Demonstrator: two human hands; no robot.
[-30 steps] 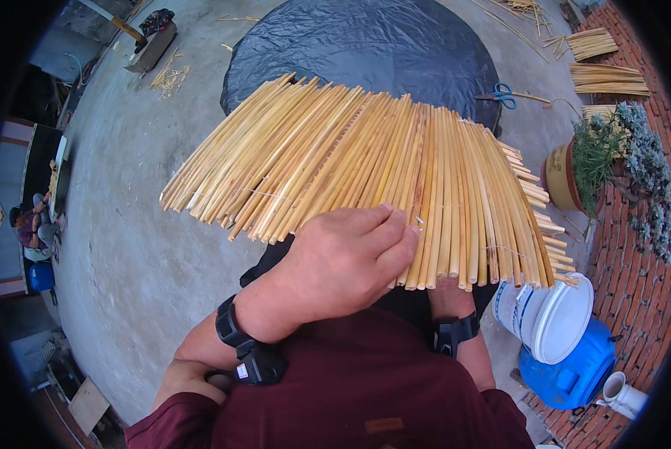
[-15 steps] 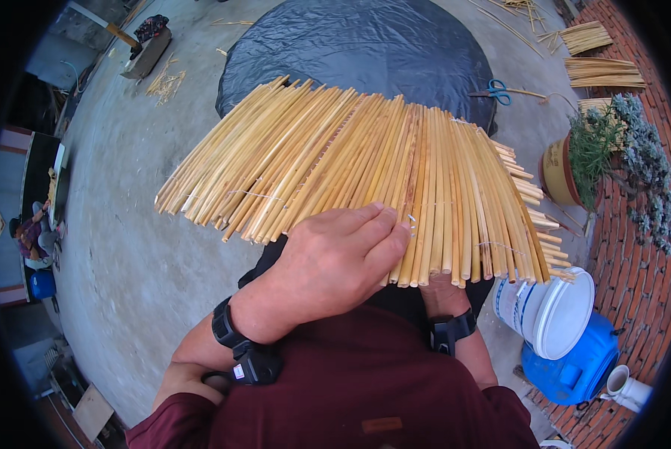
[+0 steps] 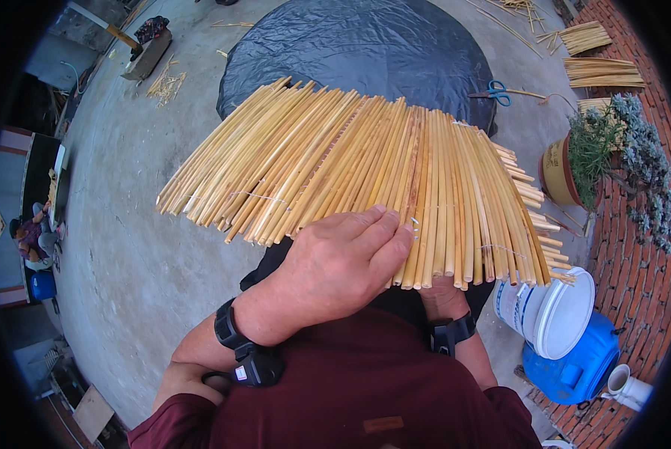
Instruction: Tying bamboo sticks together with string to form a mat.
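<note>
A fan-shaped mat of straw-coloured reed stalks, tied in rows with thin pale thread, spreads across my lap. My left hand is closed over its near edge, fingertips pressed together on the stalks near the middle. Beside those fingertips, short white thread ends stick up. My right hand reaches beneath the mat from the right; only its wrist side shows and its fingers are hidden under the stalks. Both wrists wear black straps. More stalks jut out from below the mat's right side.
Beyond the mat lies a round black plastic sheet, with scissors at its right edge. To the right are a potted plant, a white bucket, a blue barrel and reed bundles. Another person sits far left.
My left hand has shifted very slightly right along the mat's near edge, and the mat has moved a touch with it. My right hand stays under the mat.
</note>
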